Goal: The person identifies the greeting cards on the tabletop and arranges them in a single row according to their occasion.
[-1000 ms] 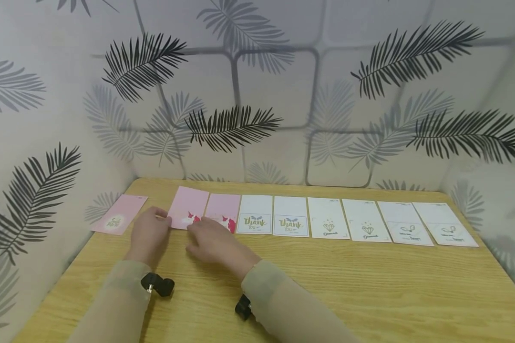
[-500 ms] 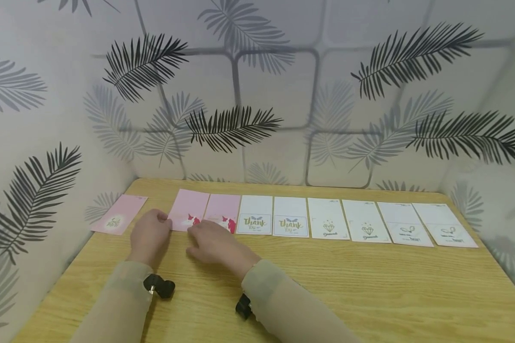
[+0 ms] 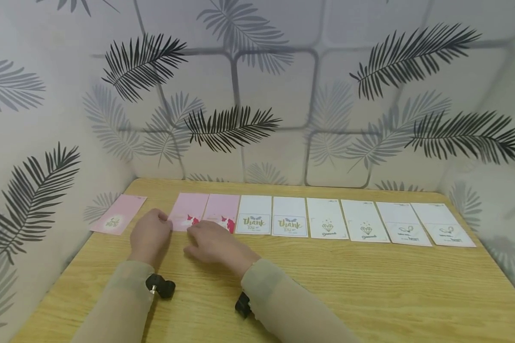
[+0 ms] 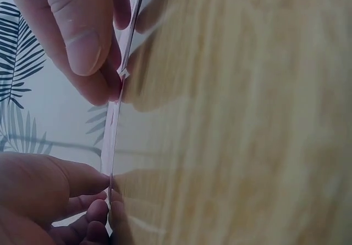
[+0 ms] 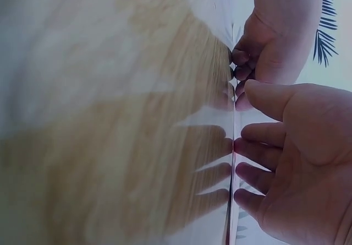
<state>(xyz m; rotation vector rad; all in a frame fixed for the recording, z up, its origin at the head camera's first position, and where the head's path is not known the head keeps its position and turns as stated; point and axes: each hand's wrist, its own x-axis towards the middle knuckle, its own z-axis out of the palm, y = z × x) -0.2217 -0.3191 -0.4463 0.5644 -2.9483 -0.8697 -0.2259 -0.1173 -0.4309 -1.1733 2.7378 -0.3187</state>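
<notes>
A pink card with a red unicorn-like print lies on the table between both hands. My left hand pinches its lower left edge, the other fingers curled under, as the left wrist view shows. At its lower right corner, fingertips of my right hand rest with the fingers loosely spread; the right wrist view shows that same right hand with relaxed fingers at the card edge. A matching pink card adjoins it on the right, partly covered by the right hand.
Rightward runs a row of white cards: "Thank You" cards, diamond cards and heart-print cards. A separate pink card lies at the far left. The wooden table meets a feather-patterned wall behind.
The pink card between the hands has slid slightly toward the person, so its top edge now lines up with its neighbour's. The left hand shifted slightly with it; the right hand barely moved.
</notes>
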